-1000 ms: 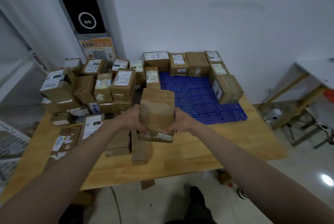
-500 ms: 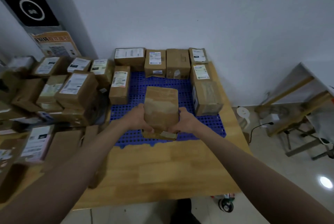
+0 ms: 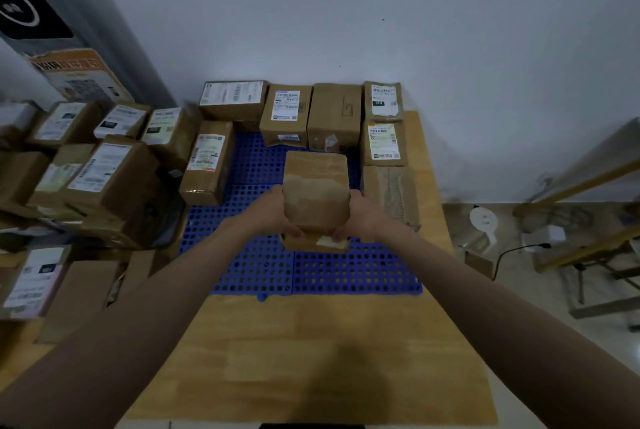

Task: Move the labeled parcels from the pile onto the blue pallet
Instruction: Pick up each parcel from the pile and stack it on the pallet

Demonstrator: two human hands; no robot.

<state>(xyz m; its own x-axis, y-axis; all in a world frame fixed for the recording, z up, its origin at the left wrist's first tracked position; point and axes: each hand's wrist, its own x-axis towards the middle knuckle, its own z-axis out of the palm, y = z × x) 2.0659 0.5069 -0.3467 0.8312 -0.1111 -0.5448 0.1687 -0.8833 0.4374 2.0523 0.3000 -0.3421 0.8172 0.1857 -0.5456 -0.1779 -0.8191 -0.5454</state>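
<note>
My left hand [image 3: 277, 212] and right hand [image 3: 360, 217] grip a parcel [image 3: 316, 195] (label unseen) over the blue pallet [image 3: 346, 273]; next, I judge, lowering it into open space.

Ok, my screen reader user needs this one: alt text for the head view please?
Two hands, left hand and right hand, hold a brown parcel over the blue pallet on a wooden table. Labeled parcels line the pallet's far edge; a pile sits to the left.
</note>
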